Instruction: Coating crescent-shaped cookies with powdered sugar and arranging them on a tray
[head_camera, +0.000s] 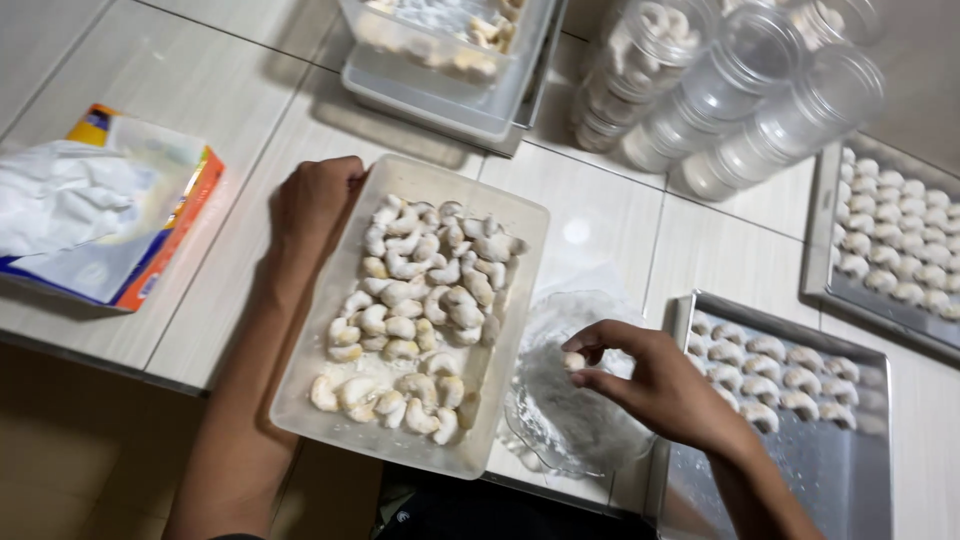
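My left hand (312, 200) grips the far left corner of a clear plastic rectangular container (508, 300) that holds several crescent-shaped, sugar-dusted cookies (420, 290). My right hand (655, 385) pinches one small cookie (573, 361) between its fingertips, over a clear glass bowl of white powdered sugar (565, 415). The bowl stands right of the container. A metal baking tray (800, 480) with rows of plain crescent cookies (770, 375) lies just right of my right hand.
A second metal tray of cookies (895, 240) sits at the far right. Several clear plastic jars (740, 90) lie on their sides at the back. More clear containers (440, 70) stand at the back centre. A tissue box (105, 215) rests at the left.
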